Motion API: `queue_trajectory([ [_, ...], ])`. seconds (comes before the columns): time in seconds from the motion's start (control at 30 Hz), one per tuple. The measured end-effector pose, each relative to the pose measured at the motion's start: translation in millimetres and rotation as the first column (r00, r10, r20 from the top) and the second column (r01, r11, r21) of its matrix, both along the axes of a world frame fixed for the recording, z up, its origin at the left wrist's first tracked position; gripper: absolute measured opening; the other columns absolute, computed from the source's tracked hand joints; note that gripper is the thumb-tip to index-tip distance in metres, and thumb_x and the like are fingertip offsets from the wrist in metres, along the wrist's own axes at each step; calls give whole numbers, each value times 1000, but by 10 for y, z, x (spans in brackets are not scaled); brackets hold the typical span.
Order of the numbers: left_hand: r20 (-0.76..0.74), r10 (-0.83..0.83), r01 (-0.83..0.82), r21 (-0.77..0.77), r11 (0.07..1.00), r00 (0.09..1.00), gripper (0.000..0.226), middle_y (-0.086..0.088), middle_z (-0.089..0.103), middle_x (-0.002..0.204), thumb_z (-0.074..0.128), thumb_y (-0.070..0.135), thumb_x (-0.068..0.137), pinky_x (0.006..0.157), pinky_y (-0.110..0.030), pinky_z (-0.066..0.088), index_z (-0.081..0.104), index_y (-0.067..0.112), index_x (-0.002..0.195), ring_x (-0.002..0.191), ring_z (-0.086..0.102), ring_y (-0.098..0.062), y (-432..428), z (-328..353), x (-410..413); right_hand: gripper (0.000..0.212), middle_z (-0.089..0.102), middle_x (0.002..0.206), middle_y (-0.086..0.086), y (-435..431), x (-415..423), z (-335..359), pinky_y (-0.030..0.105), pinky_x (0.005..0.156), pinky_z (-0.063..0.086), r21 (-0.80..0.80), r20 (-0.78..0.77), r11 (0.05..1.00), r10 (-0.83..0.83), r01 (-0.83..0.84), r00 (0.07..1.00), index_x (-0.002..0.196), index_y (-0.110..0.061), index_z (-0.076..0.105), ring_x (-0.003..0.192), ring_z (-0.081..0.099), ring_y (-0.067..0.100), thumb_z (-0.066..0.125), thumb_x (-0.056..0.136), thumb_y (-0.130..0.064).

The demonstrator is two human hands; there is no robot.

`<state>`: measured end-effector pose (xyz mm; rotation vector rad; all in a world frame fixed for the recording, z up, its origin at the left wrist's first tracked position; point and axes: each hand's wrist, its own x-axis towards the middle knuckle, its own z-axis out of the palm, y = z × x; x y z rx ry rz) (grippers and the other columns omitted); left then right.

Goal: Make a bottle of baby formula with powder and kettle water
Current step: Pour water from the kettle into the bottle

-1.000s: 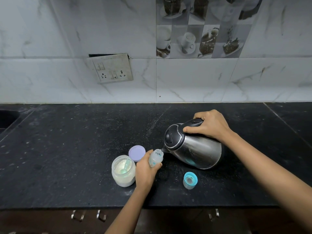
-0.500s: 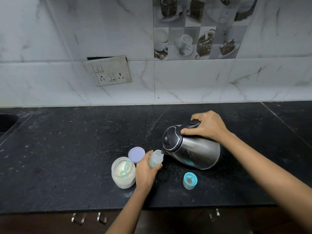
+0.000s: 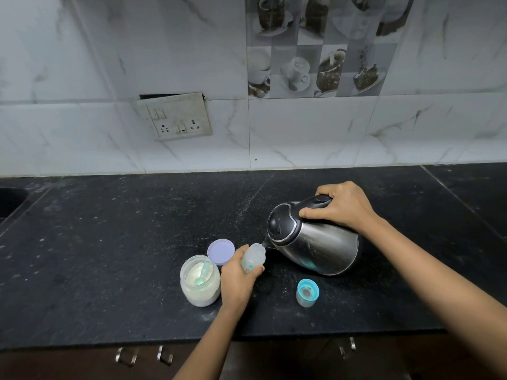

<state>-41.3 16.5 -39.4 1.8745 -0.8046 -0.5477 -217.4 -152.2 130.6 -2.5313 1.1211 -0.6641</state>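
While the right hand [image 3: 343,208] gripped the tilted kettle [image 3: 315,239] by its handle, its spout met the bottle [image 3: 253,256]. The left hand [image 3: 238,278] was wrapped around that bottle, powder jar [image 3: 200,281] just beside it.

I'm looking down at a home kitchen. A black stone bench [image 3: 109,242] runs along a wall of white marble-look tiles [image 3: 329,133], with decorative tiles [image 3: 315,50] picturing cups and cakes. A switch and socket plate [image 3: 175,116] hangs loose from the wall, a sink edge [image 3: 11,198] shows far left, and metal drawer handles [image 3: 129,356] sit below.
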Motion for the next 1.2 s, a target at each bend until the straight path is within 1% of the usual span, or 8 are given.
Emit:
queue_trajectory([
  [0.13,-3,-8,8,-21,1000,1000,52,18,66,99,79,19,67,84,-23,48,61,28,115,93,59,3,4,30,-32,55,58,49,-3,-1,-35,-16,25,52,40,7,24,1000,8,-8,1000,55,-21,59,53,55,11,65,52,-76],
  [0.3,-15,3,-3,-32,999,1000,55,17,66,101,80,18,65,87,-25,48,61,28,116,95,60,-2,5,19,-52,49,55,46,-5,21,-13,-26,22,52,32,0,21,1000,18,-18,1000,52,-24,55,50,51,10,69,54,-70],
  [0.63,-37,18,-20,-35,999,999,61,12,66,109,82,17,66,93,-28,47,59,24,121,101,60,-6,13,10,-81,48,50,43,-8,37,8,-36,22,53,31,-13,11,1000,19,-19,1000,52,-24,55,47,48,9,73,55,-69],
  [0.77,-78,-1,-5,-77,997,997,56,14,67,106,81,11,66,81,-10,45,61,26,116,98,61,-1,1,62,-121,49,58,49,-5,17,-72,-28,23,52,36,18,25,1000,-1,1,1000,56,-21,60,52,54,10,73,56,-68],
  [0.83,-96,-12,2,-103,995,995,55,16,66,104,81,8,66,78,-6,44,61,24,115,98,61,2,-15,78,-143,50,57,49,-5,-2,-136,-32,24,52,36,27,37,1000,-15,14,999,57,-20,60,51,53,10,72,57,-68],
  [1.0,-116,-52,35,-144,989,992,54,16,67,106,82,14,67,91,-24,49,62,27,115,100,62,1,-93,57,-203,48,61,53,-8,-49,-313,-76,25,51,39,81,92,995,-59,52,994,59,-23,62,53,56,7,71,55,-70],
  [1.1,-127,-67,46,-160,986,990,52,15,68,107,82,15,68,92,-27,50,62,28,114,101,62,0,-129,51,-242,43,62,54,-12,-92,-428,-121,25,53,42,114,141,990,-102,86,985,61,-24,64,55,56,4,73,55,-65],
  [1.2,-136,-63,40,-161,986,989,51,14,68,107,83,15,67,92,-27,50,62,29,112,101,62,0,-132,39,-275,44,61,54,-7,-168,-582,-213,30,55,42,148,236,985,-123,89,964,59,-20,63,53,52,6,74,56,-63],
])
